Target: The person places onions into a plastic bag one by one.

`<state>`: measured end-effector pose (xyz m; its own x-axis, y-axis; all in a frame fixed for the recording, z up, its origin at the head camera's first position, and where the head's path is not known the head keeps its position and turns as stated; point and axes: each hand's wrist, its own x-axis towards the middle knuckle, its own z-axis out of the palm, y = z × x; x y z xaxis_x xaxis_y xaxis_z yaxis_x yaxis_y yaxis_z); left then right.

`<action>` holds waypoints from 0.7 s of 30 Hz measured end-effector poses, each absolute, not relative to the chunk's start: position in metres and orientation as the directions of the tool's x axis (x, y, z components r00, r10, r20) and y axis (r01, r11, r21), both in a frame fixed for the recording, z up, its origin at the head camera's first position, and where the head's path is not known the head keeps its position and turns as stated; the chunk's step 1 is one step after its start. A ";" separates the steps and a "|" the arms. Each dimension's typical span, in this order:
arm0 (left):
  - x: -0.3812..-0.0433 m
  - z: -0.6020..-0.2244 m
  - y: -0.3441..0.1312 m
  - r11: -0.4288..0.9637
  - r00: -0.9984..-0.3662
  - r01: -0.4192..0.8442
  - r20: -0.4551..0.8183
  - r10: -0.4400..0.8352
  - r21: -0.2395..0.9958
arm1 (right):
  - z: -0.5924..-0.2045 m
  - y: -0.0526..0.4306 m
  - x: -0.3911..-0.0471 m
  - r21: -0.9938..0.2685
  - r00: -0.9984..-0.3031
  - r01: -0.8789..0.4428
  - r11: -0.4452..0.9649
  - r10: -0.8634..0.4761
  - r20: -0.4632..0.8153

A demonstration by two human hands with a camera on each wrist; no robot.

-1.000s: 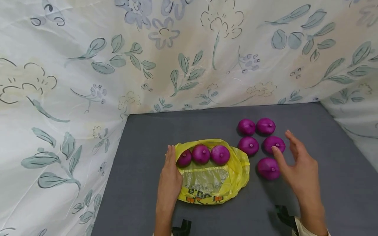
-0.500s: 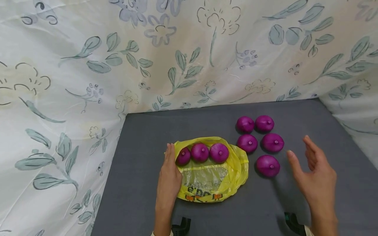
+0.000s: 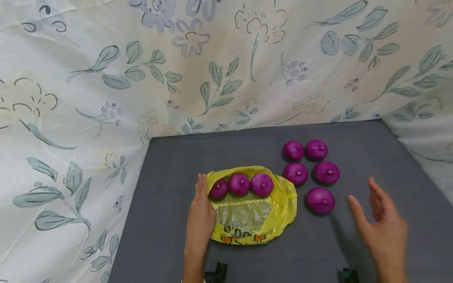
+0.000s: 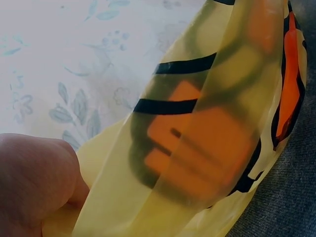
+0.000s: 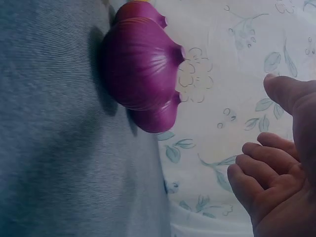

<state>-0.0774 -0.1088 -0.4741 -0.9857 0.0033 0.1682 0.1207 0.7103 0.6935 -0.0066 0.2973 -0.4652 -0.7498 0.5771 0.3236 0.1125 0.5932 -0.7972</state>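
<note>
A yellow plastic bag [image 3: 244, 218] with dark and orange print lies on the grey table, its mouth spread wide. Three purple onions, among them a middle one [image 3: 238, 184], show inside it. My left hand [image 3: 199, 220] holds the bag's left edge, its fingers along the rim and the thumb's tip hidden; the left wrist view has the printed plastic [image 4: 197, 143] right beside the hand [image 4: 39, 182]. Several more onions lie right of the bag, the nearest onion [image 3: 320, 201] in front. My right hand [image 3: 385, 226] hovers right of them, holding nothing, thumb and fingers apart.
The grey table [image 3: 170, 157] ends against a pale hanging cloth [image 3: 212, 78] with leaf and flower print at the back and sides. Onions [image 5: 140, 64] overlap one another in the right wrist view. Black wrist mounts [image 3: 216, 272] show low in the head view.
My right hand has moved right and back toward me, away from the loose onions. My left hand keeps its place on the bag; the onions lie as before.
</note>
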 end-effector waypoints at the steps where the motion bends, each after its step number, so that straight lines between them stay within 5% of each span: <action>1: -0.077 -0.473 -0.109 0.706 -0.986 0.121 0.170 0.002 0.698 | -0.467 0.296 -0.006 -0.797 -0.751 0.118 0.592 0.578 0.318; 21: -0.076 -0.470 -0.109 0.720 -0.983 0.142 0.183 0.022 0.679 | -0.493 0.276 -0.009 -0.759 -0.888 0.181 0.626 0.436 0.148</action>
